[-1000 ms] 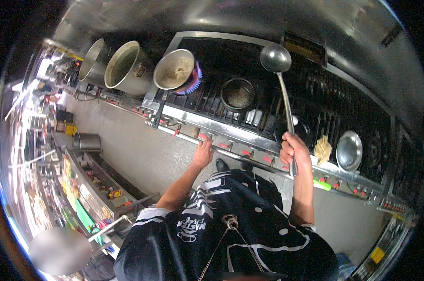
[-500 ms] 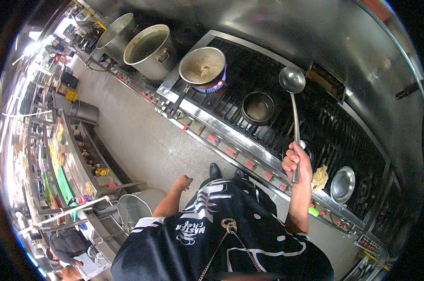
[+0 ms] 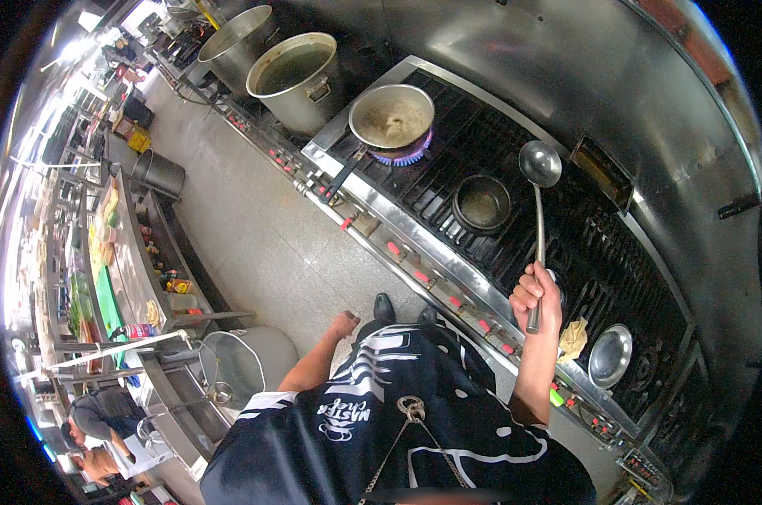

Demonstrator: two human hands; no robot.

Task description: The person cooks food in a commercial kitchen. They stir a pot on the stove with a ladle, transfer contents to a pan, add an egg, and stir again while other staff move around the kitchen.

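Note:
My right hand (image 3: pixel 536 296) is closed round the handle of a long steel ladle (image 3: pixel 540 164). The ladle's bowl points away from me, above the stove. Left of it, a small dark pan (image 3: pixel 482 204) sits on the grates. Farther left, a long-handled pan (image 3: pixel 391 118) stands over a lit blue flame, with pale, cloudy contents; its black handle points toward me. Low at my side hangs my left hand (image 3: pixel 345 324), fingers loosely bent and open, with nothing visible in it.
Two large stockpots (image 3: pixel 292 77) stand left of the stove (image 3: pixel 448 244). A shiny metal lid or bowl (image 3: pixel 610 356) and a yellowish cloth (image 3: pixel 573 340) lie at the stove's right. Behind my left side are a big grey bin (image 3: pixel 267 358), a work counter (image 3: pixel 137 269) and a bending person (image 3: pixel 103 417).
The whole view has shifted, so the stove and pots appear farther right. The ladle stays in my right hand over the stove. My left hand has swung slightly. The other person shows more.

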